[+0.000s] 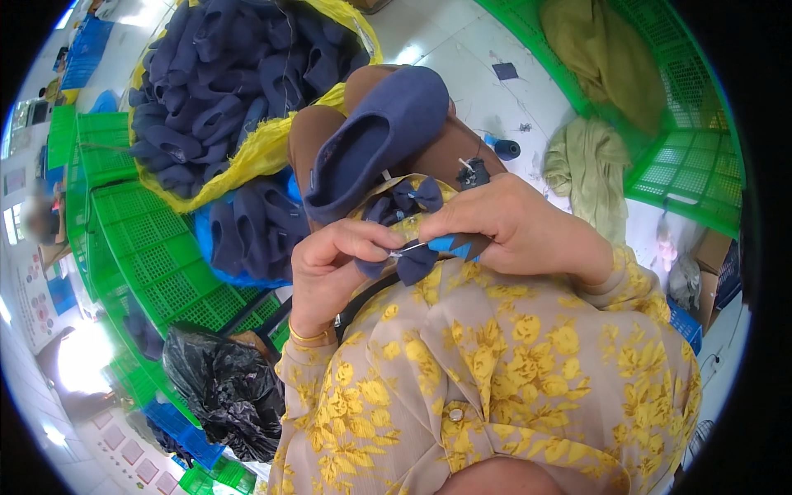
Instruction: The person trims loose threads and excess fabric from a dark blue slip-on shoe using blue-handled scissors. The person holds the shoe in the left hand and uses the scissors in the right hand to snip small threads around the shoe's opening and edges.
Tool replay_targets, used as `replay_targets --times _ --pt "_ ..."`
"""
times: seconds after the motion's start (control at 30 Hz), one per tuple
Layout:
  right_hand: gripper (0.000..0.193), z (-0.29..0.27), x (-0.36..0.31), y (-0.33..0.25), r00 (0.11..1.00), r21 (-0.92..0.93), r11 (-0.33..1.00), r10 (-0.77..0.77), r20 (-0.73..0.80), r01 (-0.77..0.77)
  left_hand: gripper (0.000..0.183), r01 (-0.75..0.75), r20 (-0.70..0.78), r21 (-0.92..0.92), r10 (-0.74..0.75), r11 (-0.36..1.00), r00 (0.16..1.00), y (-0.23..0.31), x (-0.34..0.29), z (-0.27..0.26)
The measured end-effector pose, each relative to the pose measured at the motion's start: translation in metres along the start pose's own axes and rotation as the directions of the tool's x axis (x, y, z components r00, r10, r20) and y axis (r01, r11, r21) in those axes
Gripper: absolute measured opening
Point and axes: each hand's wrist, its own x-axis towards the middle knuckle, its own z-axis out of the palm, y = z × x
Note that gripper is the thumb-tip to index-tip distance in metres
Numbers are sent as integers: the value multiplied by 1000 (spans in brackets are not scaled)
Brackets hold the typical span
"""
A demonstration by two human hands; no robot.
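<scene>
1. Left hand (pixel 326 268): thumb and forefinger pinch a navy bow (pixel 418 262) in front of the chest; fingertips cover part of it, so its full outline is hidden.
2. Right hand (pixel 516 223): thumb and fingers close on a blue-and-dark piece (pixel 450 245), right of the bow; the palm conceals the rest of it.
3. A slim shiny sliver (pixel 410 248) lies between both hands, too small to identify.
4. More navy bows (pixel 403 202) sit just beyond, overlapping, hard to count.
5. Farther off, a navy slipper (pixel 375 140) rests across the knees, covering part of them.
6. Far left, a yellow sack (pixel 285 139) holds piled slippers (pixel 219 78); its far edge is cut off.
7. Near left, a black bag (pixel 223 388) hides its contents.
</scene>
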Motion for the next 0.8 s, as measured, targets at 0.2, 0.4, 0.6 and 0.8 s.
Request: replay_targets --times 0.2,0.4,0.6,0.8 --pt "44 -1 -1 -3 999 -12 1000 0 47 1 11 -21 -1 34 21 999 1000 -1 1 -1" --pt "41 1 -2 3 996 -67 994 -86 38 89 12 -23 7 40 23 999 1000 -2 0 -1" --pt "42 -1 -2 1 993 -68 993 -93 67 97 13 -19 11 14 19 1000 1000 -2 0 -1" --pt "44 -3 -2 -3 996 -41 997 -66 67 69 14 -22 22 13 22 1000 1000 -2 0 -2"
